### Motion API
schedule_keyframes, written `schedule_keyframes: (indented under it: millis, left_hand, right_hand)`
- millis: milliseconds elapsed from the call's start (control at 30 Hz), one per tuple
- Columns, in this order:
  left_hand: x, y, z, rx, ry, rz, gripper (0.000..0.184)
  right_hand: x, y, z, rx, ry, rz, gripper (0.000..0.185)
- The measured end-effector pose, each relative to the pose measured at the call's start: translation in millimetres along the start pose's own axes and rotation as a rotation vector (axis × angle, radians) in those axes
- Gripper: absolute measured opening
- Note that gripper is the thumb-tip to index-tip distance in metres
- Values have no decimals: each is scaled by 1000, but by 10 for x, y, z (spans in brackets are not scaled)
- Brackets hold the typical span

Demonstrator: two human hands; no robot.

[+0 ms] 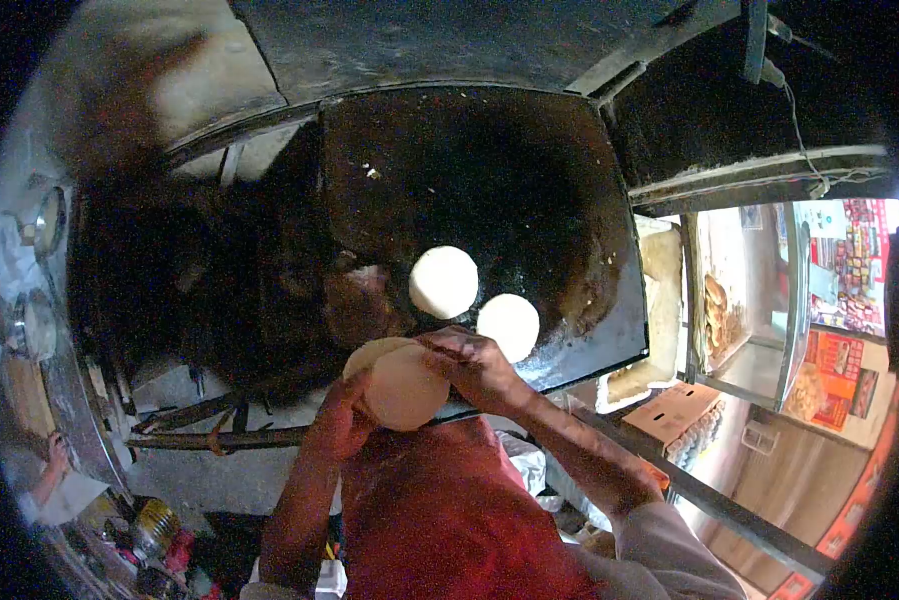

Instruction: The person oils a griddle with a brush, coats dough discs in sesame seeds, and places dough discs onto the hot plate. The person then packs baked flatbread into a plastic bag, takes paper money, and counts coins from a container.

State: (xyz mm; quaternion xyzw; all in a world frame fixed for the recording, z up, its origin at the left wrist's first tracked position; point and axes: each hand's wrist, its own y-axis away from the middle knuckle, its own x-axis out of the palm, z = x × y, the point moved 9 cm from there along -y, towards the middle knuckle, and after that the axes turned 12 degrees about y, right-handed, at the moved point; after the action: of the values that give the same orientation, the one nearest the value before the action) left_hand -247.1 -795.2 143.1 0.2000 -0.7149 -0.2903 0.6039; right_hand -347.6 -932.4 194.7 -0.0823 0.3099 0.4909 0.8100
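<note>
Just in front of my red apron (439, 510), I hold overlapping round flat pieces of dough, a nearer dough round (409, 385) and another dough round (374, 352) partly behind it. My left hand (346, 408) grips their left side, its fingers partly hidden under the dough. Closed at the upper right edge of the nearer round is my right hand (471, 365). Past my hands, a pale dough round (444, 282) and a second one (509, 326) lie flat on the dark griddle (389, 150), close together near its front edge.
To the left of the griddle is a dark, poorly lit area. At far left, another person's hand (54, 465) rests by a worktop with metal bowls (37, 325). On the right stand a glass case with baked goods (716, 310) and a cardboard box (673, 412). A rail (269, 437) runs along the front.
</note>
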Motion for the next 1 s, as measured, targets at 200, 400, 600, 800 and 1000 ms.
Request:
schedule_keyframes:
  millis: [200,400,600,800,1000]
  left_hand:
    - [212,-94,-217,166,13,-41,57]
    - [-166,-169,-599,345,157,-189,61]
    - [178,-152,-886,194,87,-56,69]
    - [247,-264,-453,7,-54,-128,66]
    - [528,-316,-329,-2,107,-57,61]
  right_hand:
    - [-447,-239,312,89,5,-176,29]
    - [-771,-614,-85,310,-408,-315,20]
    - [-823,-1023,-287,252,-237,-228,33]
    - [-94,-798,181,-142,-76,82,29]
    - [-656,-859,174,26,-229,-104,23]
